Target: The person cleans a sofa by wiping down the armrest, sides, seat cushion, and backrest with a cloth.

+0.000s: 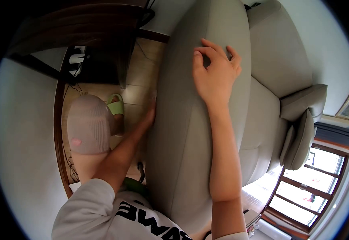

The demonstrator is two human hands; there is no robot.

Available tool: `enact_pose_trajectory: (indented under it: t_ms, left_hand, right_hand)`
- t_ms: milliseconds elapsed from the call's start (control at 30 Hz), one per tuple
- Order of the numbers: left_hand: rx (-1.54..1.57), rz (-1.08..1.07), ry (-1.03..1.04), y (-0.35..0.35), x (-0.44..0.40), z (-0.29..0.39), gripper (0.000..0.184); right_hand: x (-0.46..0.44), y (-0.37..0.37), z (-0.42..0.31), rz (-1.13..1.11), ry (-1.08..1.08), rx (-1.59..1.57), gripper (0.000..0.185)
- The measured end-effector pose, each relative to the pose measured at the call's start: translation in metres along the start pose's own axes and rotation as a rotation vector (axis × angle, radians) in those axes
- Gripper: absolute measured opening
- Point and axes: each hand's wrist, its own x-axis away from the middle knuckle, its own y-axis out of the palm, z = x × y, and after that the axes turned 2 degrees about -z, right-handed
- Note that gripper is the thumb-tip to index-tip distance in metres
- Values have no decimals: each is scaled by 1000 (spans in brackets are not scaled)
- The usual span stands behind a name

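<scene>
Grey-beige padded sofa (182, 100), on the tiled floor (136, 94).
Right hand (217, 74): loosely open, fingers curled, holding nothing, over the upper face near its rounded long edge. Left hand (150, 114): at the side facing the floor; finger spread cannot be told. Handling, estimated: heavy, stiff-framed, soft-skinned, slightly slippery; grip under the frame at the corners. Labels: none legible on the upholstery; white T-shirt (102, 224) bears black capitals, partly folded, including "M" or "W".
</scene>
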Motion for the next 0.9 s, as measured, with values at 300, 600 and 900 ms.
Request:
enact_pose_trajectory:
  t_ms: [300, 600, 900]
  left_hand:
    - [-87, 49, 168, 39, 137, 1, 72]
    - [-514, -85, 804, 118, 183, 177, 63]
    - [-218, -38, 508, 49, -44, 99, 68]
  right_hand:
    - [-4, 8, 20, 151, -54, -83, 17]
    - [0, -14, -4, 349, 387, -751, 23]
    - [-6, -13, -12, 256, 373, -572, 22]
